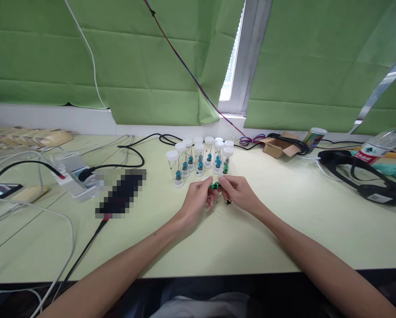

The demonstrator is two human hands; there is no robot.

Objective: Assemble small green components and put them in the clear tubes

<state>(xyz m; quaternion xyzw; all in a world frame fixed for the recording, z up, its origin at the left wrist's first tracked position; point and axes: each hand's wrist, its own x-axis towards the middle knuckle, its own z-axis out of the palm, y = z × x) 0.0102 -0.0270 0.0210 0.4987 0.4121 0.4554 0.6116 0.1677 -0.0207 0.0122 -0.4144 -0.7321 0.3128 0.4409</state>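
Far left: pale yellow packets (25, 138) stacked along the back of the surface (284, 234), white cables looping in front of them. Next, a white power strip (74, 174) with a black plug (85, 174) seated in it; a black cord runs from the plug toward the wall. Just right of that, a dark flat object (121, 192), pixelated, identity unclear, black cable (88, 245) at its near end. Mid-surface, a close cluster of clear tubes (199, 160), standing upright, white-capped, mostly with blue pieces inside; one at the right side of the group shows green. On the near side of the cluster, left hand (196, 196), grip pinching the left end of a small shiny green piece (214, 186). The piece sits between the two hands, in front of the tubes. Below it, a thin metal rod (218, 215) slants out near the fingers; cannot tell whether it is held. Right hand (236, 191), grip pinching the piece's right end, a small black item (229, 202) just under it, too small to identify. Farther right, an open cardboard box (277, 146), a printed canister (314, 139) tilted beside it, a black headset (377, 194), and a red-capped bottle (380, 143) behind the headset.
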